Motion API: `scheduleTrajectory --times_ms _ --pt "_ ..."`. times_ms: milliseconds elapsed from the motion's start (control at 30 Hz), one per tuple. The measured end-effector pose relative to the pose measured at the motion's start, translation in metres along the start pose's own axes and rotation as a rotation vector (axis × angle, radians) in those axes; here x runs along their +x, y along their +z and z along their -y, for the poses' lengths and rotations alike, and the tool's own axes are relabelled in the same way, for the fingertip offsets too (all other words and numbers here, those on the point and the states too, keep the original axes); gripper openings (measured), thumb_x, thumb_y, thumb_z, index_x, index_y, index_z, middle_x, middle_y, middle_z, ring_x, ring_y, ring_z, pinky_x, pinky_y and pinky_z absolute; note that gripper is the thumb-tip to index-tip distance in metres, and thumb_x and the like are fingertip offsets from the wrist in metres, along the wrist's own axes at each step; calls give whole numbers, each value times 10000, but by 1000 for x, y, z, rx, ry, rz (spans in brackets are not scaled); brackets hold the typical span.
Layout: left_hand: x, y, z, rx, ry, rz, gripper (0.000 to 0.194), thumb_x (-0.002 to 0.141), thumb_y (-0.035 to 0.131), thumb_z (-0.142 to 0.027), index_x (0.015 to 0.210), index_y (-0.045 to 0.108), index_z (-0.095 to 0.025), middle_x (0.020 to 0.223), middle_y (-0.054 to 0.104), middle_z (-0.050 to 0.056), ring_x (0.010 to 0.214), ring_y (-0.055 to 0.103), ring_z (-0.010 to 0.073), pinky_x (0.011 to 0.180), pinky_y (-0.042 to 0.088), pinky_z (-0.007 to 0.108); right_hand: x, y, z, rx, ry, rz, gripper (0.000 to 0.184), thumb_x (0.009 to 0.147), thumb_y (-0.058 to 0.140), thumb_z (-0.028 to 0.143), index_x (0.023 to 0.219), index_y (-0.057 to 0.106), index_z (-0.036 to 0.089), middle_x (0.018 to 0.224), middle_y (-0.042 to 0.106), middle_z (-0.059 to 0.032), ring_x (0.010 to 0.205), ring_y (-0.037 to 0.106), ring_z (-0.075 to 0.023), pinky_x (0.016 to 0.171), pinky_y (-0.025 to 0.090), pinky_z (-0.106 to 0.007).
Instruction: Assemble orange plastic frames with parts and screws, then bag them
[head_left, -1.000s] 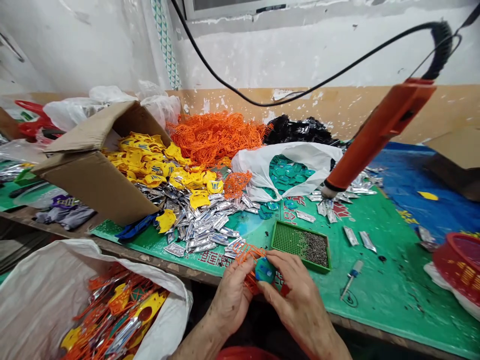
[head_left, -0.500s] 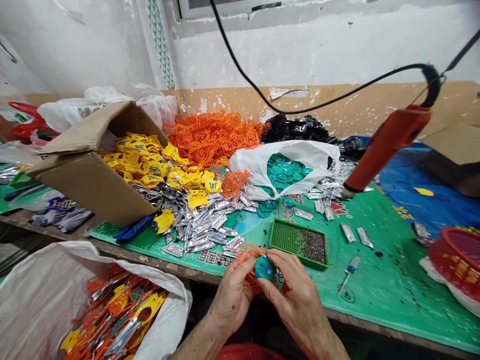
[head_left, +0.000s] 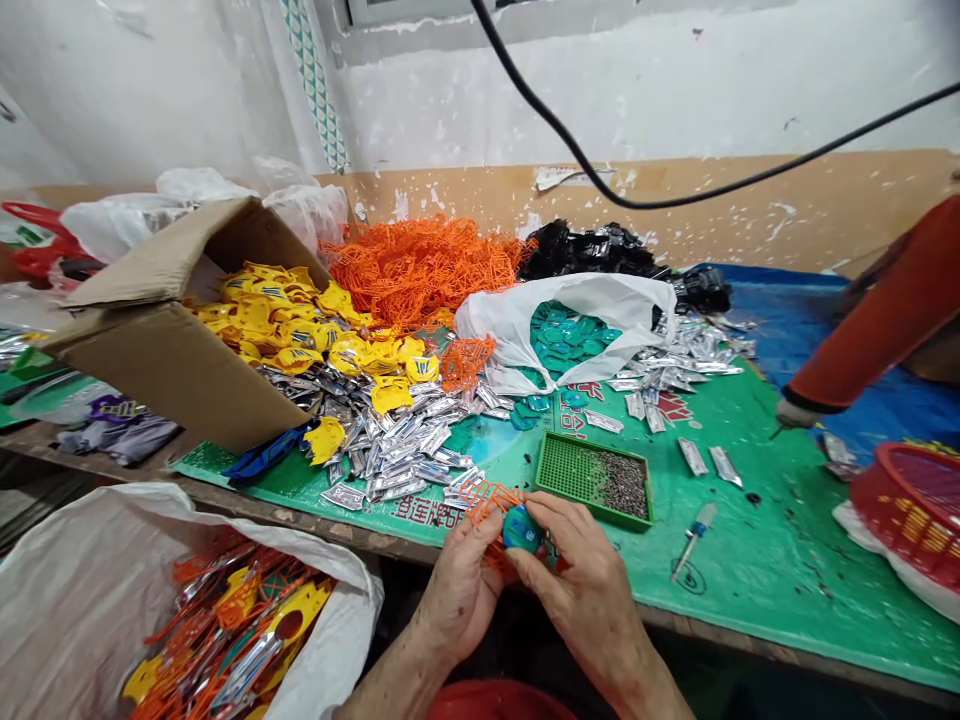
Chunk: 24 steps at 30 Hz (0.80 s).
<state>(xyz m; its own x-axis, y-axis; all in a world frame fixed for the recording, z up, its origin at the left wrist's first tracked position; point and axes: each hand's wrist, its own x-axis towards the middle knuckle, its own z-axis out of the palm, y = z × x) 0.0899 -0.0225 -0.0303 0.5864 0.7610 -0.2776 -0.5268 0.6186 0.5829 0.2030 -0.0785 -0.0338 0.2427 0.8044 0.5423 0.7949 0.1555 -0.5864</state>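
Observation:
Close to the table's front edge, my left hand [head_left: 466,570] pinches an orange plastic lattice frame [head_left: 491,497] between thumb and fingers. My right hand [head_left: 581,570] grips a rounded teal-blue plastic piece [head_left: 523,528] from its right side, thumb below and fingers above. The two parts meet between my hands; whether they are joined is hidden by the fingers. Just beyond my right hand lies a green tray [head_left: 547,470] with small dark screws [head_left: 626,487] heaped at its right end.
Silver pieces [head_left: 405,440] and yellow parts [head_left: 277,310] spill from a cardboard box [head_left: 172,370]. Behind are orange frames [head_left: 420,270] and a white bag [head_left: 495,320] of teal pieces. An orange power screwdriver [head_left: 877,310] hangs at right, above a screwdriver [head_left: 694,540] and red basket [head_left: 907,520].
The hanging power screwdriver has swung to the right and its cable has shifted. My hands keep hold of the two parts with little movement, while the view turns slightly.

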Motion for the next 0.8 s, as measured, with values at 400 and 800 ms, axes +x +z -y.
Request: scheduleTrajectory --times_ms 400,800 --pt "-7 3 -1 181 -14 50 302 661 730 -128 960 697 -151 877 680 48 813 603 167 766 476 261 -13 7 2 -78 -120 -74 238 843 539 177 1075 581 151 1031 688 -132 941 651 -250 784 562 -416" --pt "-27 -8 -19 359 -29 -42 208 632 646 -90 831 676 -145 768 637 21 703 559 140 645 444 234 -6 -5 0 355 23 400 200 821 643 224 1020 637 198 1013 667 -66 889 652 -177 733 558 -272"
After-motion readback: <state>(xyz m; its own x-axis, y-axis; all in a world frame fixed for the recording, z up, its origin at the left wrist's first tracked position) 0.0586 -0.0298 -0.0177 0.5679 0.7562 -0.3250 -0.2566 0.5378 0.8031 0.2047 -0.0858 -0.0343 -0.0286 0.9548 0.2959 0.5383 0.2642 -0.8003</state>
